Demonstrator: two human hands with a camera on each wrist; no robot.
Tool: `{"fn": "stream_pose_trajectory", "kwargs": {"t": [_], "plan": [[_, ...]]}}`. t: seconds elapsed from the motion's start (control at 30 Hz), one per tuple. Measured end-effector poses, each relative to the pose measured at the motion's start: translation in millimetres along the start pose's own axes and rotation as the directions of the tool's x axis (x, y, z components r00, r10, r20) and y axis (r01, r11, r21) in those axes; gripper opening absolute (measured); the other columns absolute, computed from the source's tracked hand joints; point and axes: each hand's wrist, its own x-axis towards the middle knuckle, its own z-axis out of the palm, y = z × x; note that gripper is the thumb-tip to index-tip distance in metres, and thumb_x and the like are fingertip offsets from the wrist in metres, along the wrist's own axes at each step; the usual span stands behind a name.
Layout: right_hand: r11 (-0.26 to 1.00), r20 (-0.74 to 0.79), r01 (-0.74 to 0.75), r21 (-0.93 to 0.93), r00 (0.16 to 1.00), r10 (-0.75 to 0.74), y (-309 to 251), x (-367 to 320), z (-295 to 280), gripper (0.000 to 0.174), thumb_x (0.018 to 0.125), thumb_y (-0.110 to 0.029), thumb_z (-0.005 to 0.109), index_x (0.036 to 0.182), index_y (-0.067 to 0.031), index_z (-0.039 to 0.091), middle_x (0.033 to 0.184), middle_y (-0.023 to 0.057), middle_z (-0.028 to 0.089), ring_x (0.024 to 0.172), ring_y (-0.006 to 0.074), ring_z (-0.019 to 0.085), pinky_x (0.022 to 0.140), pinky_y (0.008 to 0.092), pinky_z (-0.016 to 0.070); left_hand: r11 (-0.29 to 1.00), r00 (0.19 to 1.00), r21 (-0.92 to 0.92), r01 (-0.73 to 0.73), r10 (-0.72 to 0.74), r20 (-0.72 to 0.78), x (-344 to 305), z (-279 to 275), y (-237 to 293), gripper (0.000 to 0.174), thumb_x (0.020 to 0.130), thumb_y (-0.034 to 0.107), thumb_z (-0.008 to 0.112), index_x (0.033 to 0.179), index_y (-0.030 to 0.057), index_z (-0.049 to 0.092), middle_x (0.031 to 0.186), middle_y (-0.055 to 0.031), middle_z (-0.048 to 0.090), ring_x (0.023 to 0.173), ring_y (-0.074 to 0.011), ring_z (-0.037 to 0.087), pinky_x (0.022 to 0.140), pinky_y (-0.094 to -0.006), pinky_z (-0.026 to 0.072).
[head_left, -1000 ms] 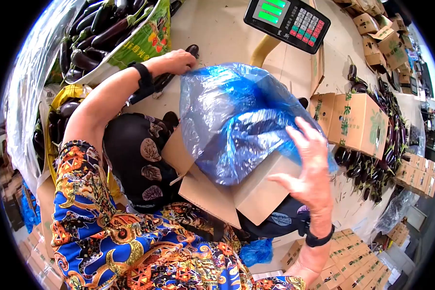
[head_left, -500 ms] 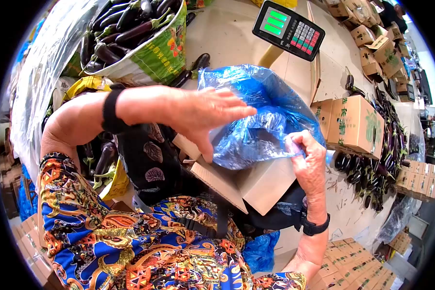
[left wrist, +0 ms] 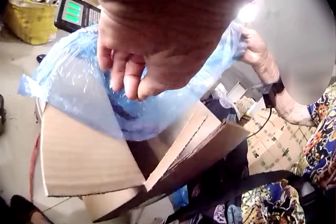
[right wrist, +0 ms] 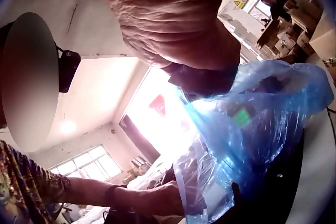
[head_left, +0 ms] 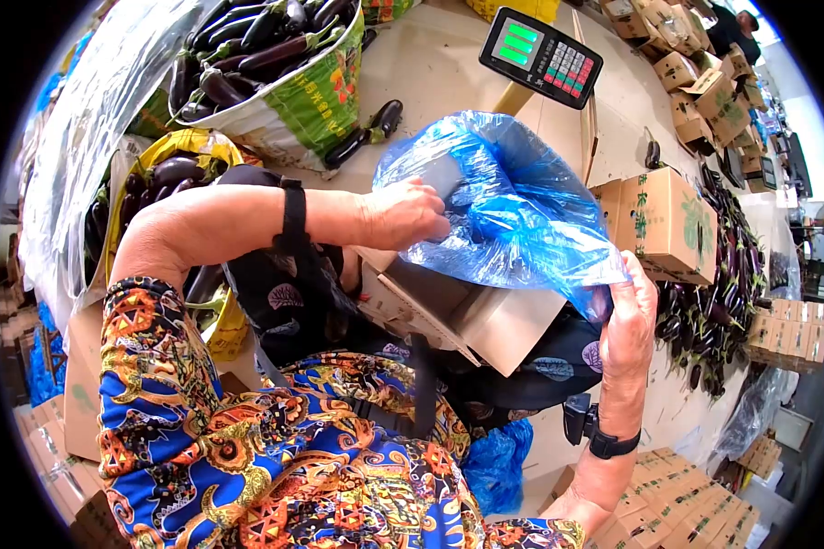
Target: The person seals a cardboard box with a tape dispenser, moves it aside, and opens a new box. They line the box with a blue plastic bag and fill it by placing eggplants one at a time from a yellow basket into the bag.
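Note:
A thin blue plastic bag (head_left: pixel 522 215) is spread over an open cardboard box (head_left: pixel 515 328), which stands between the person's legs with its near flaps folded out. With curled fingers, the left hand (head_left: pixel 405 216) grips the bag's film near its left side. Out at the right, the right hand (head_left: pixel 632 316) pinches the bag's edge between thumb and fingers and draws it taut. In the left wrist view, the bag (left wrist: pixel 68 85) hangs over the box's flap (left wrist: pixel 89 150). The right hand's fingertips are mostly hidden in the right wrist view.
A scale display (head_left: pixel 540 57) stands beyond the bag. Eggplants fill a large sack (head_left: pixel 307 114) and a yellow bag (head_left: pixel 178 142) at left; two eggplants (head_left: pixel 366 134) lie on the floor. At right are a closed carton (head_left: pixel 661 224), an eggplant pile (head_left: pixel 719 302) and stacked cartons (head_left: pixel 668 499).
The left hand went from the bag's far left edge, open across its near side, to a grip on its left. The right hand took hold of the bag's edge and pulled it right.

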Motion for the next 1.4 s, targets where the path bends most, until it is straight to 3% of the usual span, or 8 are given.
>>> {"fn": "stream_pose_trajectory", "kwargs": {"t": [0.1,0.23,0.57,0.73,0.9,1.1,1.23,1.4], "plan": [[0.998,0.012,-0.028,0.06,1.0,0.027,4,-9,-8,0.021,0.103,-0.023,0.054,0.101,-0.0049,0.065,0.078,-0.0018,0.063,0.061,0.0019,0.044,0.055,0.0184,0.0326,0.943,0.991,-0.307,0.128,-0.131,0.013,-7,-13,6,0.035,0.077,0.03,0.077,0.099,0.0072,0.063,0.095,-0.0097,0.061,0.105,-0.0335,0.055,0.085,-0.0469,0.0474],[0.984,-0.037,-0.067,0.163,0.997,0.074,-2,-7,-2,0.025,0.103,-0.025,0.055,0.106,-0.0035,0.066,0.08,-0.0005,0.065,0.061,0.0036,0.048,0.055,0.0187,0.0355,0.995,0.987,-0.069,0.071,-0.081,-0.142,-2,-13,42,0.09,0.06,0.048,0.088,0.127,0.0042,0.048,0.112,-0.0169,0.053,0.108,-0.0354,0.053,0.09,-0.0457,0.0465],[0.96,-0.085,-0.103,0.259,0.988,0.129,-10,-18,-6,0.02,0.102,-0.021,0.056,0.106,-0.0042,0.065,0.08,0.0009,0.065,0.063,0.0057,0.051,0.056,0.0208,0.0386,0.997,0.989,0.019,0.077,-0.074,-0.13,25,24,29,0.019,0.078,0.01,0.065,0.096,0.0084,0.059,0.094,-0.0135,0.059,0.095,-0.035,0.063,0.079,-0.0467,0.0541],[0.871,0.289,0.082,-0.484,0.955,0.07,-29,-61,-15,0.012,0.091,-0.012,0.065,0.084,-0.0021,0.063,0.07,0.0091,0.061,0.065,0.0169,0.06,0.06,0.0312,0.046,0.995,0.979,0.099,-0.002,-0.018,0.205,-52,-70,34,0.012,0.075,0.009,0.063,0.087,0.0064,0.062,0.083,-0.0146,0.063,0.082,-0.0364,0.066,0.071,-0.0473,0.0541],[0.859,0.547,0.181,-0.478,0.827,0.13,13,-110,12,0.006,0.085,-0.008,0.069,0.086,-0.0025,0.066,0.073,0.013,0.061,0.064,0.0279,0.064,0.057,0.0379,0.0488,0.993,0.896,0.114,-0.014,-0.038,0.442,-121,-67,66,0.012,0.076,0.015,0.065,0.087,0.0104,0.066,0.084,-0.0094,0.06,0.09,-0.0302,0.063,0.076,-0.0435,0.0501],[0.266,0.536,0.54,-0.799,0.839,-0.093,134,-139,20,0.006,0.083,-0.012,0.067,0.082,-0.007,0.065,0.074,0.0104,0.061,0.081,0.0278,0.061,0.071,0.0409,0.0454,0.961,0.887,0.241,-0.137,0.01,0.462,-108,85,-11,0.013,0.079,0.021,0.064,0.087,0.0112,0.069,0.09,-0.0088,0.068,0.087,-0.0292,0.067,0.079,-0.0475,0.0512],[0.332,0.472,0.443,-0.833,0.881,0.01,126,-138,16,0.008,0.08,-0.016,0.068,0.083,-0.0085,0.066,0.081,0.0075,0.066,0.092,0.0278,0.059,0.081,0.0412,0.0411,0.988,0.991,0.133,-0.081,0.066,0.113,-82,111,-34,0.027,0.078,0.021,0.067,0.102,0.0098,0.071,0.108,-0.0136,0.067,0.103,-0.0339,0.062,0.096,-0.0485,0.0449],[0.66,0.063,-0.048,-0.75,0.988,0.144,129,-141,-21,0.013,0.085,-0.01,0.062,0.094,-0.0027,0.067,0.093,0.0168,0.069,0.093,0.0364,0.064,0.082,0.0473,0.0497,0.948,0.851,0.306,-0.082,-0.094,0.517,-92,69,-3,0.032,0.08,0.026,0.067,0.107,0.011,0.07,0.104,-0.0091,0.068,0.106,-0.0288,0.061,0.096,-0.0482,0.0435]]}}
